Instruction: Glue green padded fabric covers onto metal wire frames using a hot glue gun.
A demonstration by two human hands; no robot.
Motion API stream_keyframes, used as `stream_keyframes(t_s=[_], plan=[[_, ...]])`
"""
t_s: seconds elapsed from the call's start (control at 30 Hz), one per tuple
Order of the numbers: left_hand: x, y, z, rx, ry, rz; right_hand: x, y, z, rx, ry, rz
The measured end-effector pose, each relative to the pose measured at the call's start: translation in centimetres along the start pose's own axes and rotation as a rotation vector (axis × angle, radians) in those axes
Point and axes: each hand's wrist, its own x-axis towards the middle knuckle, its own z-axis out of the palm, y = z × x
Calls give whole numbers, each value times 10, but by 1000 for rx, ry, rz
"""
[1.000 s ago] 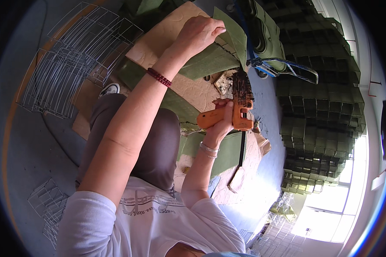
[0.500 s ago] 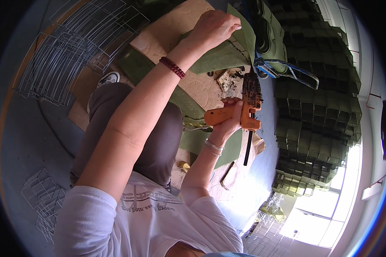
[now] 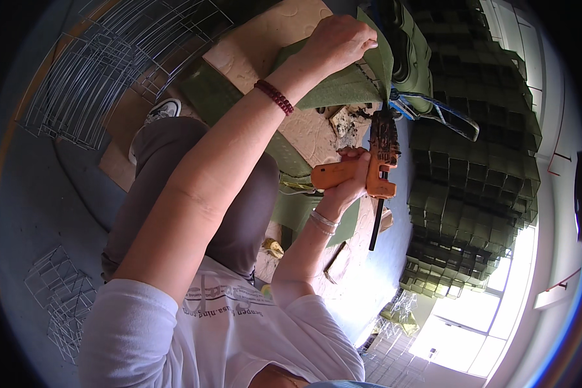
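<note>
Landmark: glue gun, orange, mid-frame.

- Stack of dark green felt pockets: right of the gun, fills that side top to bottom.
- Wire grids: far left of the gun, lying on the floor, overlapping.
- Beige board: above-left of the gun, under the felt, embossed pattern.
- Felt piece: green, just above the gun, one flap folded up; gun nozzle sits at its lower right corner.
- Left arm: stretched up and away, red bead bracelet at the wrist. Left hand closed on the felt's upper edge, fingers curled over it.
- Right arm: bent at the elbow, silver bangle at the wrist. Right hand wrapped around the gun's grip, nozzle pointing up, black glue stick out the back, pointing down.
- Blue-handled tool: upper right of the gun, on the stack's edge; kind unclear.
</note>
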Motion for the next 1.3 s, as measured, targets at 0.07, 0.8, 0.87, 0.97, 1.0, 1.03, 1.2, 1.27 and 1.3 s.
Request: stream_keyframes(t_s=[0.07, 0.8, 0.87, 0.97, 1.0, 1.03, 1.2, 1.27, 1.3], plan=[[0, 0, 0, 4, -16, -4, 1, 2, -2, 1, -13, 7], [-1, 1, -1, 23, -12, 7, -3, 7, 3, -14, -57, 19], [0, 2, -2, 26, -19, 1, -2, 10, 1, 25, -65, 27], [0, 2, -4, 35, -22, 2, -2, 12, 0, 74, -72, 37], [0, 2, -4, 40, -25, -3, -2, 12, 0, 85, -70, 40], [0, 2, -5, 44, -29, -7, -2, 11, 1, 86, -70, 39], [-1, 1, -4, 55, -38, -13, -1, 12, -2, 92, -76, 44], [-1, 1, -3, 66, -56, -28, -4, 11, 2, 67, -57, 35], [-1, 0, -2, 69, -38, -7, -7, 9, 9, 41, -41, 27]])
